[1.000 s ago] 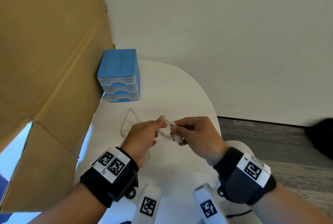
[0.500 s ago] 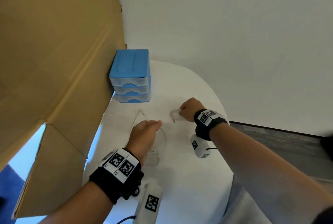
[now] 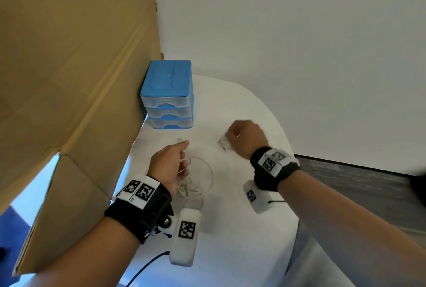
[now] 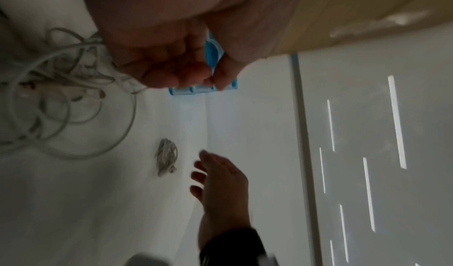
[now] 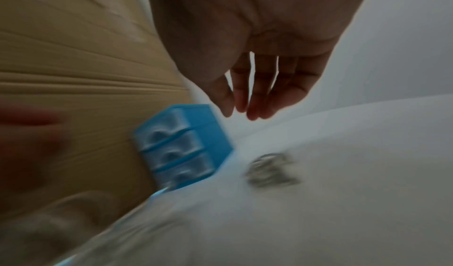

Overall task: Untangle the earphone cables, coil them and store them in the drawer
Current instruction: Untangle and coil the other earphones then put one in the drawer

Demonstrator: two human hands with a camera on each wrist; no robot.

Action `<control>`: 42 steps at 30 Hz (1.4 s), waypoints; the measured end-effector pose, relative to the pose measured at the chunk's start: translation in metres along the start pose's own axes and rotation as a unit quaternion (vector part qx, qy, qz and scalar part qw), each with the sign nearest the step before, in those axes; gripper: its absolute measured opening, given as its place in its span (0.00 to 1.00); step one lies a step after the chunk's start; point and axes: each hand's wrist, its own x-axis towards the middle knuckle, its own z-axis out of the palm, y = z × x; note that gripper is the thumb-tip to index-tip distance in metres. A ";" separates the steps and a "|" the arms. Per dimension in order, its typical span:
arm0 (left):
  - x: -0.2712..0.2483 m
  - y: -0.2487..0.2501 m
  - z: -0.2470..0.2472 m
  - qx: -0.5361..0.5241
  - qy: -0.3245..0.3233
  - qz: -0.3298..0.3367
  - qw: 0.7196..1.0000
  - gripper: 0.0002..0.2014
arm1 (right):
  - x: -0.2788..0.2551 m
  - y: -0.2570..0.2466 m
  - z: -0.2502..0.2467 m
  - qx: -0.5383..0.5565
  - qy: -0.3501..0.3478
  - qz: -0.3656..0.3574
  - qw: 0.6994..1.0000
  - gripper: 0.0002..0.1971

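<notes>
A loose tangle of white earphone cable (image 3: pixel 196 183) (image 4: pixel 61 99) lies on the white table (image 3: pixel 242 229) under my left hand (image 3: pixel 185 155) (image 4: pixel 212 81), whose curled fingers pinch a strand of it. A small coiled earphone bundle (image 3: pixel 222 142) (image 4: pixel 166 158) (image 5: pixel 269 169) rests on the table farther right. My right hand (image 3: pixel 230 135) (image 5: pixel 245 107) (image 4: pixel 208 173) hovers just beside the bundle with straight fingers, holding nothing. The blue three-drawer unit (image 3: pixel 168 95) (image 5: pixel 183 146) stands at the back left, all drawers closed.
A large cardboard sheet (image 3: pixel 69 79) leans along the table's left side, right behind the drawer unit. A white wall (image 3: pixel 299 56) rises behind the table. The table's rounded edge (image 3: pixel 285 139) curves close to my right wrist; grey floor lies beyond.
My hands parted. The right hand carried the coiled bundle out to the right, set it on the table and opened. The left hand sank to the table with the tangled cable.
</notes>
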 end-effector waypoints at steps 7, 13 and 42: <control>-0.003 0.003 -0.004 -0.009 0.033 0.043 0.998 0.06 | -0.063 -0.036 0.046 -0.257 -0.333 -0.115 0.900 0.25; -0.005 -0.006 -0.003 0.181 -0.016 0.151 0.972 0.03 | -0.055 -0.030 0.028 -0.153 -0.204 -0.084 0.963 0.07; -0.020 0.007 0.000 0.201 -0.050 0.365 0.908 0.13 | -0.068 -0.075 -0.015 0.114 -0.120 -0.157 0.974 0.16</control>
